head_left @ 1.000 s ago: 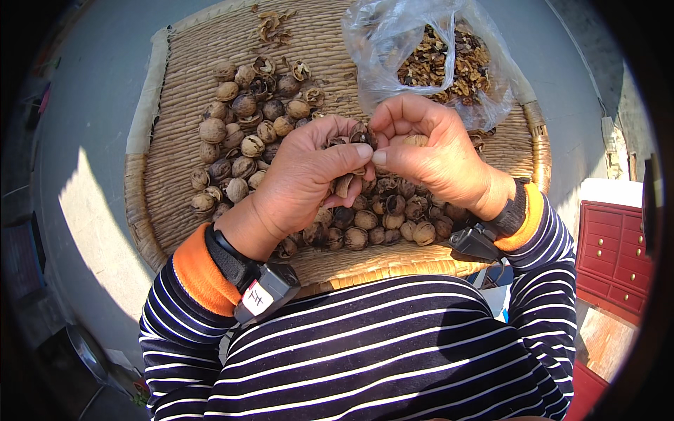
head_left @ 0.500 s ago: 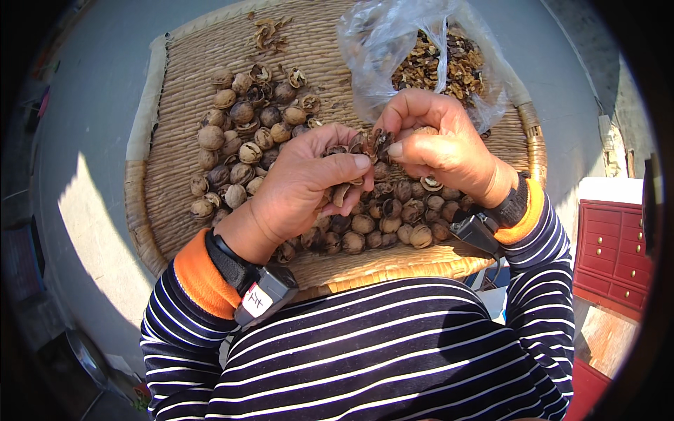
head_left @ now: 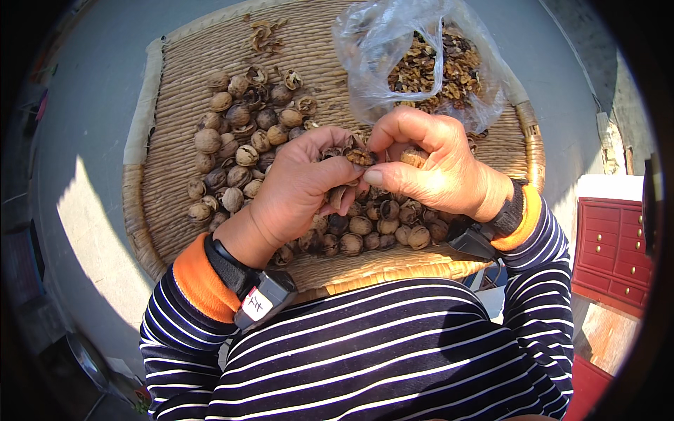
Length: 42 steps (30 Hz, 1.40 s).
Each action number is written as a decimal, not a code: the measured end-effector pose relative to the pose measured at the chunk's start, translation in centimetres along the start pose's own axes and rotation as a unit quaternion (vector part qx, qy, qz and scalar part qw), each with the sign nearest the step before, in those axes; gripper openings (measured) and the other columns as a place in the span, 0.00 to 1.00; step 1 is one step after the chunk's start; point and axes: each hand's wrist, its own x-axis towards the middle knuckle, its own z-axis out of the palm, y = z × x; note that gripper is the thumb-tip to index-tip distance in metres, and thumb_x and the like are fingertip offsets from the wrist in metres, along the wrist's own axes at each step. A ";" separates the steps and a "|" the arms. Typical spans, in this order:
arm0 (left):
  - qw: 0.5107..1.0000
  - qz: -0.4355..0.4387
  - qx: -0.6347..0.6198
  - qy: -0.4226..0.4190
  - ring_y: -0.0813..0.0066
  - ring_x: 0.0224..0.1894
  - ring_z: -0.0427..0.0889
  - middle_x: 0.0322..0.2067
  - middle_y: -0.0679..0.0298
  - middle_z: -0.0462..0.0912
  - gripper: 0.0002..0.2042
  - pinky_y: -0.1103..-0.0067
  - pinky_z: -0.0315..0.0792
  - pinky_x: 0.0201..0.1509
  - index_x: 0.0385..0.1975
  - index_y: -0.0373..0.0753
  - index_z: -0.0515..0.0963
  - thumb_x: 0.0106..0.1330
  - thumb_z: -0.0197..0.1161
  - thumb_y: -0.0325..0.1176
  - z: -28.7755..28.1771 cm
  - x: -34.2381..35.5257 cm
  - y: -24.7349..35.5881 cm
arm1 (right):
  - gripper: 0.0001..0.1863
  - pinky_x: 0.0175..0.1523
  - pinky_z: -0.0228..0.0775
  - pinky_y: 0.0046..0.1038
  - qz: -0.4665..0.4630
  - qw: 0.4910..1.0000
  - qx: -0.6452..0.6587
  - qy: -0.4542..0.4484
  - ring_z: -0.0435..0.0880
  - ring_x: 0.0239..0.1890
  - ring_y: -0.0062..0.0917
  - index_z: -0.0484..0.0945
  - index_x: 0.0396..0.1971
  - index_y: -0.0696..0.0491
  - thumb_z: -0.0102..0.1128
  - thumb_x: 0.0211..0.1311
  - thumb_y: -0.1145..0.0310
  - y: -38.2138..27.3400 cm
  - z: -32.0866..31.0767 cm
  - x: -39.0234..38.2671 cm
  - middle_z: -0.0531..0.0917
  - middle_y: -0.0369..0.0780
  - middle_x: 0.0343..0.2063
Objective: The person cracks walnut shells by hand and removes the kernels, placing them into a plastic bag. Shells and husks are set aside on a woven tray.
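Observation:
Over the middle of the mat, my left hand [head_left: 295, 175] is closed around a cracked walnut [head_left: 359, 156], with bits of shell showing between its thumb and fingers. My right hand [head_left: 449, 165] meets it from the right, thumb and forefinger bent at the walnut's edge. Another brown walnut piece [head_left: 414, 157] is tucked inside the curled right fingers; whether it is shell or kernel I cannot tell. Beneath and left of my hands lie many whole walnuts [head_left: 208, 141] and broken shells [head_left: 293, 79].
A woven straw mat [head_left: 189, 63] with a thick rim carries everything. At its far right sits a clear plastic bag [head_left: 365, 77] of walnut kernels [head_left: 456, 63]. Shell scraps [head_left: 264, 34] lie at the far left. A red drawer cabinet [head_left: 609, 242] stands to the right.
My right hand has shifted slightly down, and its thumb has come closer to my left. The walnut's lighter brown, ridged surface now shows between the hands, where dark pieces were before.

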 end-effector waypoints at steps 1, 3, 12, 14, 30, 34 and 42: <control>1.000 -0.003 0.004 0.007 0.78 0.16 0.74 0.27 0.59 0.79 0.11 0.88 0.58 0.13 0.44 0.34 0.70 0.62 0.55 0.25 0.0 0.0 0.0 | 0.11 0.34 0.70 0.19 0.028 0.999 0.025 0.000 0.76 0.29 0.14 0.75 0.38 0.59 0.60 0.53 0.79 0.1 0.0 0.1 0.79 0.34 0.28; 1.000 -0.008 0.008 0.010 0.78 0.16 0.74 0.27 0.60 0.79 0.11 0.89 0.57 0.13 0.44 0.34 0.70 0.62 0.55 0.26 0.1 0.0 0.0 | 0.11 0.33 0.69 0.18 0.098 0.990 0.097 -0.003 0.75 0.29 0.13 0.76 0.39 0.60 0.60 0.55 0.77 0.3 0.1 0.4 0.79 0.34 0.28; 1.000 -0.012 -0.023 -0.002 0.80 0.16 0.74 0.25 0.61 0.80 0.09 0.88 0.58 0.14 0.42 0.32 0.71 0.64 0.57 0.27 0.2 -0.2 0.4 | 0.11 0.22 0.59 0.14 0.247 0.949 0.198 0.005 0.70 0.19 0.11 0.76 0.40 0.59 0.54 0.57 0.74 -0.4 -0.8 0.9 0.80 0.37 0.24; 0.999 -0.004 -0.033 -0.001 0.80 0.16 0.74 0.25 0.61 0.80 0.09 0.88 0.58 0.14 0.42 0.32 0.71 0.64 0.57 0.27 0.2 -0.2 0.4 | 0.11 0.20 0.57 0.13 0.260 0.941 0.217 0.015 0.69 0.17 0.11 0.76 0.39 0.59 0.54 0.57 0.73 -0.3 -0.9 0.9 0.80 0.37 0.23; 0.999 0.006 0.027 0.020 0.78 0.17 0.75 0.27 0.61 0.79 0.11 0.89 0.59 0.15 0.43 0.36 0.71 0.63 0.59 0.29 -0.1 0.3 -0.5 | 0.15 0.43 0.72 0.20 0.167 0.981 0.097 -0.033 0.78 0.36 0.15 0.74 0.43 0.61 0.58 0.53 0.79 0.4 0.2 0.5 0.80 0.36 0.32; 0.998 0.000 0.049 0.033 0.78 0.17 0.75 0.26 0.62 0.80 0.10 0.88 0.60 0.15 0.43 0.36 0.71 0.62 0.58 0.27 0.0 0.0 -0.3 | 0.16 0.42 0.72 0.19 0.160 0.983 0.088 -0.034 0.78 0.36 0.15 0.74 0.44 0.61 0.57 0.54 0.79 0.6 0.2 0.4 0.80 0.36 0.32; 1.000 0.020 -0.016 -0.005 0.76 0.17 0.76 0.28 0.60 0.80 0.11 0.88 0.59 0.14 0.44 0.37 0.71 0.61 0.54 0.25 -0.1 0.0 -0.1 | 0.15 0.22 0.60 0.13 0.230 0.923 0.309 -0.024 0.73 0.22 0.12 0.76 0.43 0.59 0.52 0.54 0.77 0.0 -0.8 0.7 0.81 0.39 0.27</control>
